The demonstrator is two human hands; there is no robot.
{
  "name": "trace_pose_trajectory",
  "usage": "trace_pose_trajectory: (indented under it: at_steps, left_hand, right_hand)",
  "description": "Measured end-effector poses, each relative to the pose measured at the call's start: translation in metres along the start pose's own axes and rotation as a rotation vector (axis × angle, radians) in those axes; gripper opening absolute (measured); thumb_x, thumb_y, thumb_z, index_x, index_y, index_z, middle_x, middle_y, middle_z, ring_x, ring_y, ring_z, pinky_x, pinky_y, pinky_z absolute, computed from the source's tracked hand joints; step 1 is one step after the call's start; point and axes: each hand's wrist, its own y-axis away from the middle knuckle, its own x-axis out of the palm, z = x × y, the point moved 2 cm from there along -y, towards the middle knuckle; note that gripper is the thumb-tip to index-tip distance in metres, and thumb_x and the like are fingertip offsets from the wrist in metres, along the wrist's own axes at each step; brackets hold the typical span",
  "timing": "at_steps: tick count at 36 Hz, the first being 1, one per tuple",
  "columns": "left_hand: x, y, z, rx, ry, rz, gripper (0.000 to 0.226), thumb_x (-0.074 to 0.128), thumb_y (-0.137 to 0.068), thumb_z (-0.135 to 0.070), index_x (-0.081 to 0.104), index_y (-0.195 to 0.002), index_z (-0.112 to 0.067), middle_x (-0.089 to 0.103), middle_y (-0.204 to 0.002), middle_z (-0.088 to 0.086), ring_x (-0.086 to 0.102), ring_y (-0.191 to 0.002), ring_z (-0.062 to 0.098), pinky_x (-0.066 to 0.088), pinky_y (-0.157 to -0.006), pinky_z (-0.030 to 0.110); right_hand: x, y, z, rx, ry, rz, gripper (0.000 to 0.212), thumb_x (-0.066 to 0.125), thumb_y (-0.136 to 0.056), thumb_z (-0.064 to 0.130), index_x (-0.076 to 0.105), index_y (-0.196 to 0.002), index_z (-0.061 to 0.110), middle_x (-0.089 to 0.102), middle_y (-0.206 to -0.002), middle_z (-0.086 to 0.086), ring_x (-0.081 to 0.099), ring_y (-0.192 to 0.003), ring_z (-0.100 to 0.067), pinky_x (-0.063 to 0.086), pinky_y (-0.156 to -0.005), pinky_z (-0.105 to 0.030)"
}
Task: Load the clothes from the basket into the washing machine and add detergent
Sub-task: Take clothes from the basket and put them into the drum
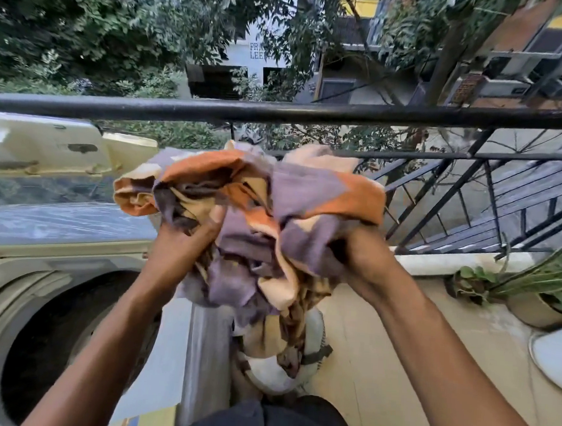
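Note:
A bundled cloth [257,195] in orange, purple and cream is held up at chest height in front of the railing. My left hand [186,240] grips its left underside and my right hand [359,254] grips its right side. A tail of the cloth hangs down into the white basket [315,333] on the floor between my arms. The top-loading washing machine [40,254] stands to the left with its lid [43,142] raised; its dark drum opening [68,341] lies below my left forearm. No detergent is visible.
A black metal railing [279,112] runs across just beyond the cloth, with a low ledge [451,262] under it. Potted plants [531,294] and a white pot [553,358] sit on the right. The tan floor [380,350] lies right of the basket.

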Motion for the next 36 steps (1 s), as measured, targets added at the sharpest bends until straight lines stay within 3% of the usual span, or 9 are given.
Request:
trace_pose_trajectory:
  at_steps: [3,8,10,13,16,19,25,31,36]
  left_hand:
    - [0.005,0.009,-0.019,0.144,-0.070,0.198,0.086,0.069,-0.055,-0.091,0.064,-0.100,-0.018,0.076,-0.082,-0.022,0.067,-0.078,-0.010,0.052,-0.080,0.025]
    - [0.029,0.021,-0.041,0.379,-0.282,0.439,0.067,0.085,-0.056,-0.057,0.060,-0.116,-0.041,0.065,-0.114,-0.043,0.059,-0.113,-0.019,0.045,-0.095,0.005]
    - [0.035,0.023,-0.038,0.459,-0.418,0.347,0.057,0.079,-0.058,-0.057,0.063,-0.111,-0.043,0.070,-0.112,-0.027,0.066,-0.110,-0.003,0.055,-0.094,0.023]
    - [0.038,0.021,-0.027,0.399,-0.468,0.109,0.034,0.068,-0.066,-0.049,0.062,-0.096,-0.036,0.068,-0.087,-0.014,0.067,-0.082,0.003,0.054,-0.068,0.032]
    - [0.036,0.020,-0.018,0.220,-0.389,-0.076,0.039,0.066,-0.070,-0.054,0.061,-0.102,-0.032,0.067,-0.087,-0.011,0.070,-0.086,0.017,0.056,-0.068,0.036]
    - [0.032,0.019,-0.023,0.128,-0.340,-0.188,0.031,0.065,-0.077,-0.056,0.056,-0.090,-0.028,0.063,-0.079,-0.006,0.068,-0.089,0.029,0.043,-0.069,0.032]
    - [0.019,0.013,-0.028,0.018,-0.198,-0.293,0.072,0.053,-0.068,-0.051,0.055,-0.133,-0.018,0.067,-0.126,0.020,0.060,-0.118,0.042,0.038,-0.081,0.031]
    - [-0.003,0.009,-0.047,-0.005,-0.183,-0.372,0.071,0.049,-0.066,-0.047,0.054,-0.128,-0.015,0.064,-0.128,0.021,0.058,-0.120,0.042,0.035,-0.079,0.034]
    - [-0.021,-0.001,-0.075,0.064,-0.084,-0.398,0.078,0.056,-0.057,-0.060,0.062,-0.124,-0.019,0.062,-0.111,0.000,0.060,-0.105,0.025,0.034,-0.072,0.025]
  right_hand:
    - [0.023,0.009,0.024,-0.068,0.119,0.034,0.006,0.072,-0.062,0.026,0.070,-0.059,0.021,0.065,-0.064,0.011,0.057,-0.064,-0.008,0.043,-0.055,-0.018]
    - [0.044,0.019,0.040,-0.428,0.886,0.237,0.057,0.027,-0.092,0.025,0.071,-0.115,-0.001,0.071,-0.111,-0.021,0.066,-0.093,-0.032,0.053,-0.085,-0.045]
    - [0.051,0.023,0.039,-0.244,0.911,0.345,0.053,0.035,-0.085,0.017,0.070,-0.115,-0.008,0.071,-0.108,-0.030,0.068,-0.088,-0.042,0.048,-0.072,-0.049]
    - [0.056,0.024,0.036,-0.313,0.862,0.323,0.053,0.027,-0.092,0.021,0.068,-0.119,0.000,0.068,-0.118,-0.024,0.041,-0.090,-0.019,0.029,-0.079,-0.035]
    - [0.054,0.016,0.035,-0.135,0.540,0.279,0.013,0.058,-0.098,0.035,0.066,-0.089,0.028,0.068,-0.111,0.000,0.054,-0.098,-0.008,0.043,-0.090,-0.030]
    - [0.044,0.010,0.024,-0.118,0.272,0.172,0.028,0.073,-0.084,0.037,0.072,-0.110,0.027,0.073,-0.119,0.009,0.064,-0.116,-0.010,0.051,-0.104,-0.039]
    - [0.031,0.012,0.002,-0.209,-0.095,0.065,0.035,0.061,-0.090,-0.005,0.072,-0.116,0.016,0.075,-0.118,-0.002,0.069,-0.115,-0.016,0.054,-0.099,-0.031]
    - [0.005,0.001,-0.084,-0.040,0.184,-0.405,0.034,0.071,-0.077,0.020,0.061,-0.109,0.023,0.068,-0.101,0.011,0.065,-0.099,-0.011,0.053,-0.080,-0.030]
    - [-0.011,-0.019,-0.197,0.365,0.766,-0.085,0.101,0.069,-0.055,0.050,0.032,-0.147,0.034,0.053,-0.135,-0.008,0.055,-0.124,-0.037,0.054,-0.093,-0.045]
